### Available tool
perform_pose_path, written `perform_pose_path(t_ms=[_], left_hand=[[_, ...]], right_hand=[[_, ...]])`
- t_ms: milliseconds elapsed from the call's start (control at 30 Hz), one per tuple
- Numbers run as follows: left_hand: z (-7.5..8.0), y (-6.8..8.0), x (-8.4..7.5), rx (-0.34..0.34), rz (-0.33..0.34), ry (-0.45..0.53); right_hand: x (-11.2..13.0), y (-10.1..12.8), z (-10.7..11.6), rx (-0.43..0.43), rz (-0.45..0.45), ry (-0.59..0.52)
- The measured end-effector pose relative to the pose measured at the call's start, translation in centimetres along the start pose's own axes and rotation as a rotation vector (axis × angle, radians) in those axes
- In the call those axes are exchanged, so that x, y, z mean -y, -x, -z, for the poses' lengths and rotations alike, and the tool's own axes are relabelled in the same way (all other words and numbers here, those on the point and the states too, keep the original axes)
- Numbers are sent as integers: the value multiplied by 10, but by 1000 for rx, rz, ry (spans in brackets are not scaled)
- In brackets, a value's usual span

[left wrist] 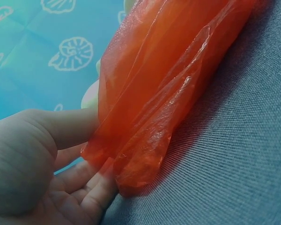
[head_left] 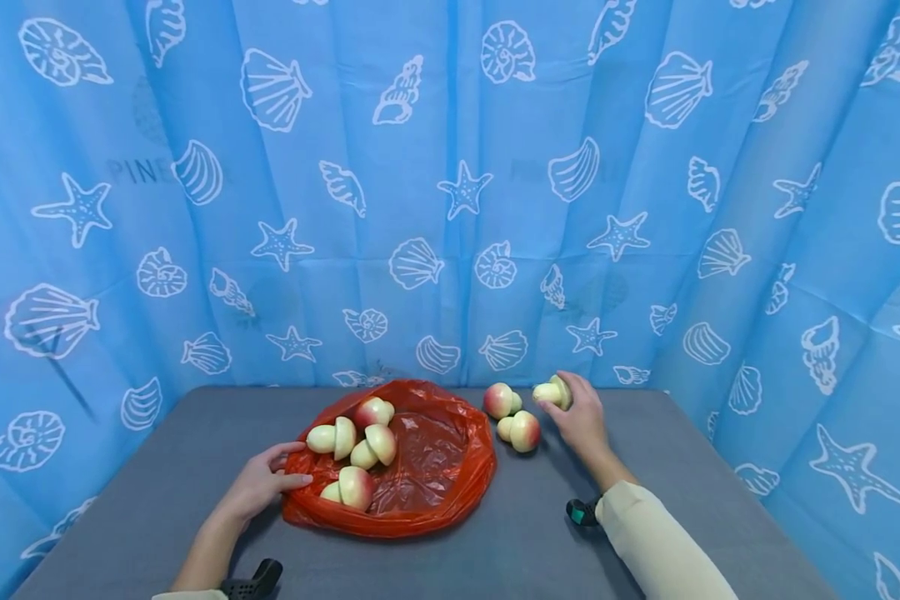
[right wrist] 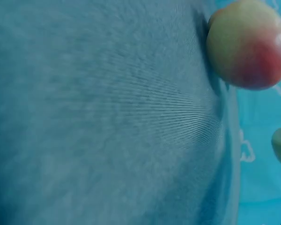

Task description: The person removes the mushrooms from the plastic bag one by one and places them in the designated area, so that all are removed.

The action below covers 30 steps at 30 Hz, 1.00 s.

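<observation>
Right hand [head_left: 581,417] grips a toy mushroom [head_left: 552,392] at the far right. Two more mushrooms [head_left: 513,419] lie just left. Left hand [head_left: 258,483] pinches the red bag [head_left: 450,483] edge.

**Faint print on the backdrop**

On the blue shell-patterned curtain [head_left: 450,208], dim grey letters reading "PINE" show at the upper left, cut off by a shell drawing. A similar faint mark right of centre is illegible.

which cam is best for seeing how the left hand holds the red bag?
Left wrist: it shows the left hand close up, thumb and fingers pinching the red bag at its edge. The head view shows the whole bag with mushrooms inside, but the grip is small. The right wrist view misses it.
</observation>
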<state>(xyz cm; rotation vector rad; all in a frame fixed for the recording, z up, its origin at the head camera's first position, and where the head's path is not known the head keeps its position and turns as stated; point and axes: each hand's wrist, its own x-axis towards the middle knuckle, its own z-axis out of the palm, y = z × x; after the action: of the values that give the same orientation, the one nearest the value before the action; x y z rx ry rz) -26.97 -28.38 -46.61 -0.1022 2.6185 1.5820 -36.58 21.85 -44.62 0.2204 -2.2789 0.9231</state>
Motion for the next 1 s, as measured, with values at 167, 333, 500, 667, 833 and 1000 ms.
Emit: perform_pose_path(t_ms=[167,333,500,667,833,1000], left_hand=[[0,0,-1,-7,-11,7],[-3,-1,-2,-14,-15,23],[-3,-1,-3,-20,-13,6],[-3,-1,-4,-22,-16,-5],[-2,0,-3,-22,0,4],[-1,1,-2,-23,8,4]], right_hand=[[-7,-4,-5,121,-132,100],[-13,-7,-7,201,-143,169],[-17,-8,-8,236,-130,183],[-20,-10,-12,256,-113,186],[-19,-12,-15,274,-86,197],[-17,-12,-18,308,-91,214]])
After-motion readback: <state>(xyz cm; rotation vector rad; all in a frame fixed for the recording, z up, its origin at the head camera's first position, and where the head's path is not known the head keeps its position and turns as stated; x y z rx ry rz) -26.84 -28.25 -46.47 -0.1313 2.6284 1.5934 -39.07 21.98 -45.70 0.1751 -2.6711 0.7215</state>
